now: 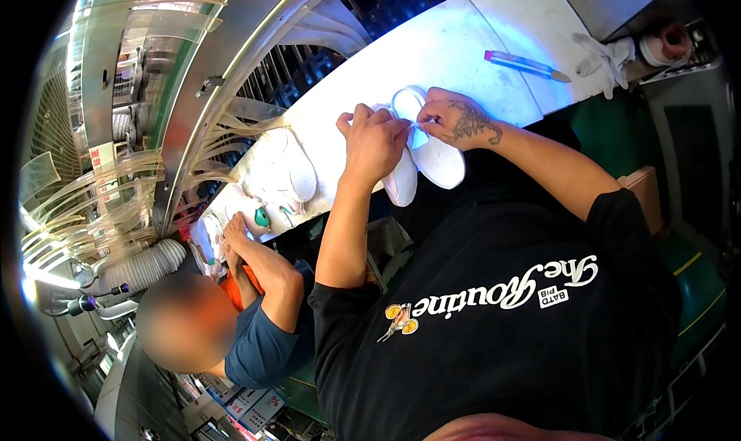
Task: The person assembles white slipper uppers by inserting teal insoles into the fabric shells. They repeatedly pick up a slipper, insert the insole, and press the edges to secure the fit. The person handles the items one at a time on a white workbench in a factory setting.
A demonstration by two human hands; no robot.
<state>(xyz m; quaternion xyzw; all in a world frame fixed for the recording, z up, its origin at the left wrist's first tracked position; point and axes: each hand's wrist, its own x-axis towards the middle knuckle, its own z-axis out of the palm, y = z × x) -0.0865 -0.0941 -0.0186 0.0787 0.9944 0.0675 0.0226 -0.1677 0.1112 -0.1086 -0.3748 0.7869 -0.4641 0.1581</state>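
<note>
A pair of white shoes lies at the near edge of the white worktop, under bluish light. The left shoe (401,181) is partly covered by my left hand (373,141), whose thumb and forefinger are pinched together. My right hand (457,121), tattooed on its back, is closed in a pinch above the right shoe (442,165). The fingertips of both hands nearly meet over the shoes' openings. A thin white strip (414,125) shows between them, and both pinches close on it. Whether it belongs to a shoe is hidden by my fingers.
On the worktop (494,93) lie a brush (529,66) and, farther right, white gloves (602,59) near a stained pot (668,47). More white shoes (282,167) stand to the left. A co-worker's hands (235,232) handle a white-and-green shoe (258,215). Machinery with clear strips lines the far side.
</note>
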